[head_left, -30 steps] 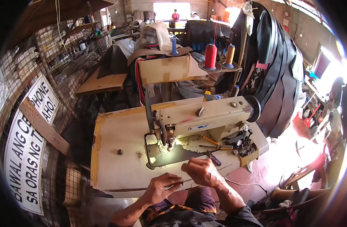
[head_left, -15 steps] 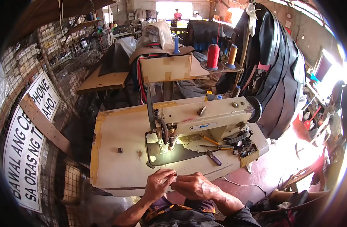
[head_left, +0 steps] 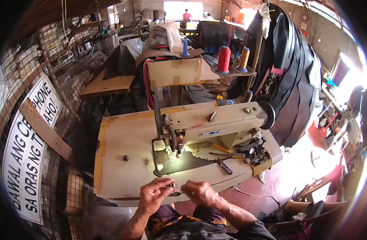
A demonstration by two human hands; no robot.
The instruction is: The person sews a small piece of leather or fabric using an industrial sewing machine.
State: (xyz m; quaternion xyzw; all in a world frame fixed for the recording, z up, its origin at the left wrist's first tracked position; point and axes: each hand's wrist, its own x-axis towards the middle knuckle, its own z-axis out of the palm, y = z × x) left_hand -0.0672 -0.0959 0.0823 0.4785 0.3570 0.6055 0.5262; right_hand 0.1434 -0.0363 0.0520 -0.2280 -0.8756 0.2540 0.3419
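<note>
Small dark piece [head_left: 174, 185] (details unclear) in left hand [head_left: 154, 196], right hand [head_left: 202, 193] near.

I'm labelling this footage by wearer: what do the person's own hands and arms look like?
Both the left hand and right hand are gloveless, with bare forearms and no visible watch. A dark sleeve covers the right arm near the elbow.

At 6 o'clock, my left hand [head_left: 153, 196] pinches a small part [head_left: 174, 185]; my right hand [head_left: 199, 193] is near, fingers curled. Sewing machine [head_left: 221, 123]: 1 o'clock from both hands.
</note>
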